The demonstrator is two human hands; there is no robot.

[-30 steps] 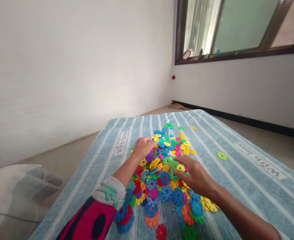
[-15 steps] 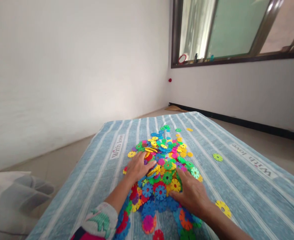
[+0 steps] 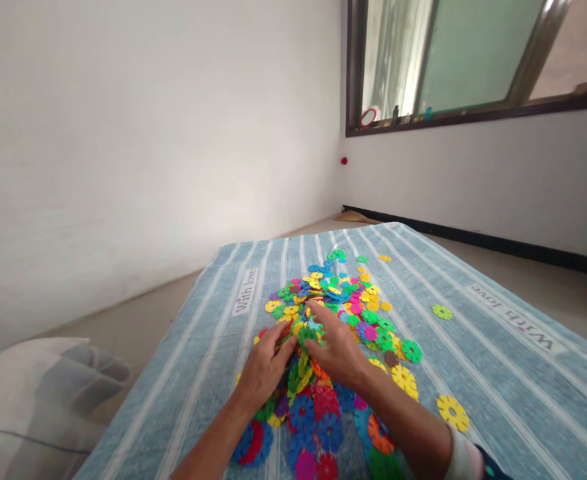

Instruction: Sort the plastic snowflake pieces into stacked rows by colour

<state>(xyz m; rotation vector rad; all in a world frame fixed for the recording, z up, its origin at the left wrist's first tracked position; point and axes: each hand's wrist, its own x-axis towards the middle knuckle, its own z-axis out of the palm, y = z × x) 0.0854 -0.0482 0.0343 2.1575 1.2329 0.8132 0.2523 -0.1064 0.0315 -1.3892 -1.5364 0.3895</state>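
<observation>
Notched discs [image 3: 303, 373] are touched by the right hand [image 3: 340, 348], fingers spread, and left hand [image 3: 264, 365] (its grip cannot be told).

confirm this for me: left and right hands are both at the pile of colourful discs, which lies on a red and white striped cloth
The cloth colour is wrong: the head view shows a blue and white striped cloth. The left hand and right hand are both at the pile of colourful discs.

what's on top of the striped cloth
Colourful notched discs, heaped and scattered, with the left hand and right hand among them. Anything behind the hands, and striped cloth beneath the heap, is covered.
</observation>
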